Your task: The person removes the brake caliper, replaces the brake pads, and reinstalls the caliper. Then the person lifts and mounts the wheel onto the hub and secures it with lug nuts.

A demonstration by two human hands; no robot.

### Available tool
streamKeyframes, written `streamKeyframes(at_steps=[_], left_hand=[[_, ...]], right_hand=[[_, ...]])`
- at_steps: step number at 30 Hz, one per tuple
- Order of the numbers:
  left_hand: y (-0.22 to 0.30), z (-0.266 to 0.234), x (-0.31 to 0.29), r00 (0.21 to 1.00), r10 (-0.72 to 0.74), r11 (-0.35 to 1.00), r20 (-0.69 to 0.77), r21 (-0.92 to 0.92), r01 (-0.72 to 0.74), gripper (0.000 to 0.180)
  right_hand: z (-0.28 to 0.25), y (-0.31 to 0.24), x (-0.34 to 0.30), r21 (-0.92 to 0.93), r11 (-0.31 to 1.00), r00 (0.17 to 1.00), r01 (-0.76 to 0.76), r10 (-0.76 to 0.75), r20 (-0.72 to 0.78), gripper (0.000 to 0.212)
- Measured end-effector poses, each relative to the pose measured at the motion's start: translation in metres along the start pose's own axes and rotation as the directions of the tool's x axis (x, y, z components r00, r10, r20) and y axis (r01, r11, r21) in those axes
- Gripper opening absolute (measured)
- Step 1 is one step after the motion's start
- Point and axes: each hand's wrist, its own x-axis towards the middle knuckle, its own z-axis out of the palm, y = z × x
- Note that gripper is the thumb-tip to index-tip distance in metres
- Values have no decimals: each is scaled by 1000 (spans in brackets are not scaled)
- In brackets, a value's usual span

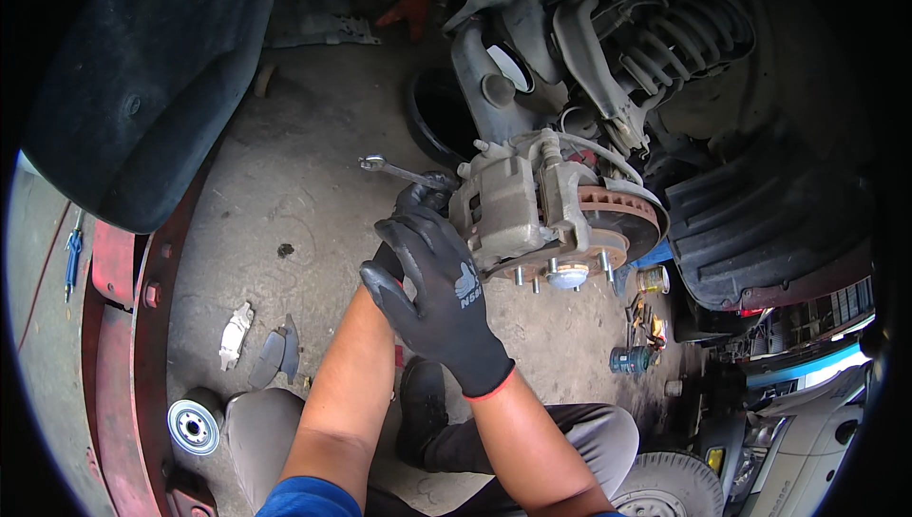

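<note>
Both my hands wear black gloves. The left hand (424, 196) reaches to the inner side of the brake caliper (506, 201), its fingers closed round one end of a combination wrench (391, 169). The wrench's free end points left. My right hand (429, 268) is in front of the left and hides much of it; its fingers are bent and apart, with nothing seen in them. The caliper sits over a rusty brake disc (622, 215), above a hub with wheel studs (568, 276).
A coil spring (679, 47) and suspension arms rise behind the caliper. Brake pads (275, 354) and an oil filter (195, 425) lie on the floor at left, beside a red metal beam (142, 365). Cans (630, 359) and small tools stand at right, near a tyre (670, 488).
</note>
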Motion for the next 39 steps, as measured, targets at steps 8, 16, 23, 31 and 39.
streamKeyframes(at_steps=[8, 16, 23, 31, 39], left_hand=[[-3, 12, -13, 976, 215, 971, 22, 107, -216, 26], [-37, -18, 5, 991, 128, 990, -44, -51, -130, 36], [-22, -12, -2, 998, 45, 996, 34, 74, -48, 41], [-17, -4, -7, 994, -19, 993, -105, 113, 31, 45], [-10, -9, -12, 995, -35, 987, -89, 156, 49, 44]], right_hand=[[-15, -3, 4, 11, 1000, 992, 14, -13, -124, 37], [-49, 7, 38, -366, 918, 925, 152, -263, -276, 39], [-97, 15, 155, 308, 927, 906, 215, -72, -416, 73], [20, 40, 150, 388, 879, 958, -277, 284, 40, 45], [-29, 21, 163, 456, 864, 944, -215, 304, -131, 37]])
